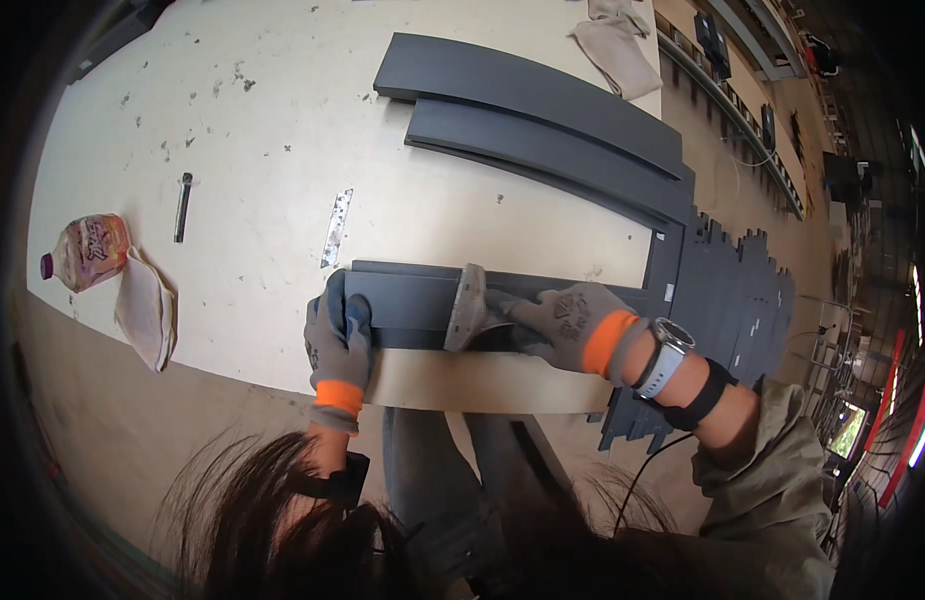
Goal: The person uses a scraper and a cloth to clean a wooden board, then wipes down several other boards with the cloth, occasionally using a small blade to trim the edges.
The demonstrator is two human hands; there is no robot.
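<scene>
A long dark grey panel (407, 305) lies along the near edge of the pale worktable. My left hand (339, 330), in a grey glove with an orange cuff, grips the panel's left end, thumb on top and the other fingers partly hidden. My right hand (567, 322), gloved alike, is closed around a grey tool with a wide flat head (468, 308). That head rests across the panel's face near its middle. The glove hides the rest of the tool, so its exact kind does not show.
More dark grey panels (522, 85) lie stacked at the far side. Several slatted dark pieces (732, 300) stand beyond the right edge. A metal ruler (336, 228), a black pen-like stick (183, 208), a purple-capped bottle (90, 250) and a folded cloth (146, 310) lie at left.
</scene>
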